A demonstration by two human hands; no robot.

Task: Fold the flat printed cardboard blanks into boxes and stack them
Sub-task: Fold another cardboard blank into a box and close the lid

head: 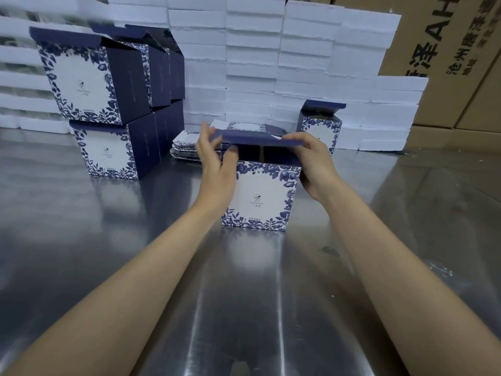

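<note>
Two hands are at one box (260, 196), which stands upright in the middle of the steel table (244, 294) with its printed face to the near side. Its dark blue lid (260, 141) is raised and lies almost level above the open top. The main risk, I think, is in the closing. If the lid is pushed down while its front flap is outside the wall, the flap may crease or the corner may tear. Because the box is light and empty, uneven pressure from one side could also make it slide on the smooth metal or fall against the blanks (187, 147), which lie in a flat pile just behind it, to the left. A crooked box would then sit badly on the stack (108, 104) at the far left (the top boxes there already have open, raised lids). The left hand (217, 164) is at the left end of the lid. Its fingers are nearly straight and point up, and one digit is tucked under the edge, so it seems to pinch the lid lightly, though this part is blurred. The right hand (311, 164) grips the right end of the lid, with the fingers curled over the top edge and the palm beside the wall of the box.
</note>
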